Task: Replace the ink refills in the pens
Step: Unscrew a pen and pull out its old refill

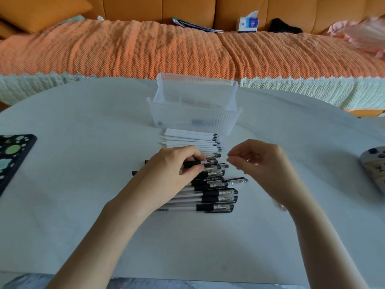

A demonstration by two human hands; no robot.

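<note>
A row of several black-and-white gel pens (216, 200) lies side by side in the middle of the white table (83, 163). Behind them sits a stack of white ink refills (187, 138). My left hand (173, 170) rests over the far pens, with its thumb and fingers pinching one pen (200, 162) at the black grip. My right hand (262, 161) hovers just right of the row, fingers loosely curled, holding nothing I can see. A loose clear cap (238, 181) lies right of the row.
A clear ribbed plastic box (193, 119) stands behind the refills. A dark patterned item (12, 155) lies at the left edge, a remote-like object (375, 163) at the right. Beyond the table is an orange-covered sofa (187, 51) with a tissue box (248, 22).
</note>
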